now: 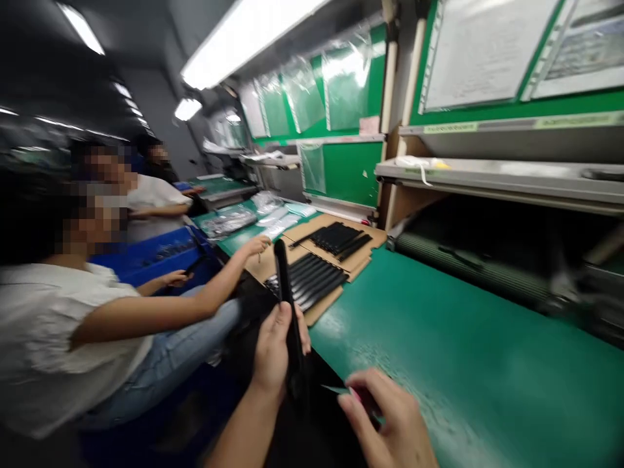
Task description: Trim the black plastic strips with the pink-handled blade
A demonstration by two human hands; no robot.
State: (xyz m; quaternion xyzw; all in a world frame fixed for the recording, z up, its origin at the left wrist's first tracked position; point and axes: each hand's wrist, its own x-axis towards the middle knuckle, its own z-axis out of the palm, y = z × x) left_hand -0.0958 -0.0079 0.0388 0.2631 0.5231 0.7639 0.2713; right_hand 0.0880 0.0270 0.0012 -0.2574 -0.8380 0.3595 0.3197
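Note:
My left hand (272,354) is closed around a long, narrow black plastic part (282,270) with a rounded upper end, held nearly upright in front of me. Its lower end fades into the dark area below. Lower right, my right hand (392,419) pinches a small thin pointed blade (334,389), its tip aimed left toward the black part but apart from it. A pink-red bit shows at the fingertips; the rest of the tool is hidden in my hand. Beyond the held part, several similar black strips (316,279) lie side by side on cardboard.
A green work table (468,344) spreads to the right, with a conveyor belt (478,263) behind it. More black pieces (336,237) lie on the cardboard (375,235). Close on the left sits a co-worker (112,318), one arm reaching toward the cardboard. Blue bins (151,260) stand beyond.

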